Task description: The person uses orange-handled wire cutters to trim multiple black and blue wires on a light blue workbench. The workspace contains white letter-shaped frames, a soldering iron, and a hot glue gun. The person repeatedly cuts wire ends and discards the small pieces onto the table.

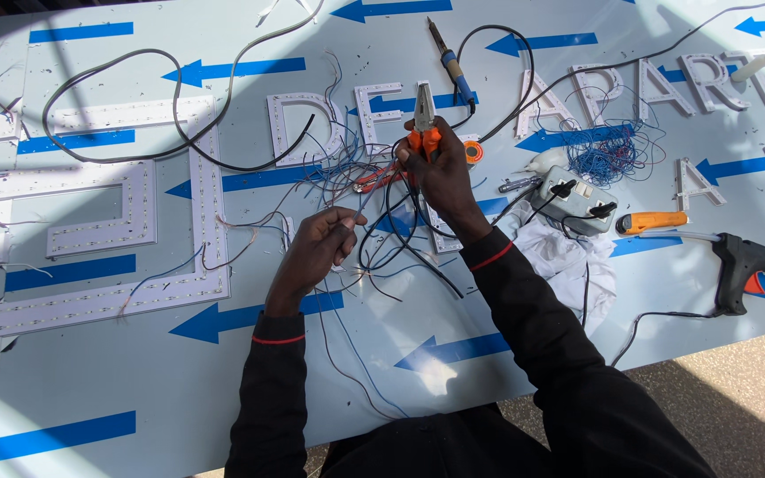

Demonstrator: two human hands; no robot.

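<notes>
My right hand [440, 177] grips orange-handled pliers [424, 119], jaws pointing away from me, above a tangle of thin wires [382, 239]. My left hand [316, 248] pinches a few of those thin wires, fingers closed, just left of the tangle. Both hands work over a pale sheet with blue arrows [135, 372]. White hollow letters lined with small lights lie on it, a big one [126, 221] to my left and smaller ones [307, 124] beyond the hands.
A soldering iron [452, 64] lies past the pliers. To the right sit a grey power strip [568, 199], a white cloth [568, 257], an orange utility knife [652, 221], a black glue gun [750, 265], a blue wire bundle [613, 150]. A black cable [117, 159] loops at left.
</notes>
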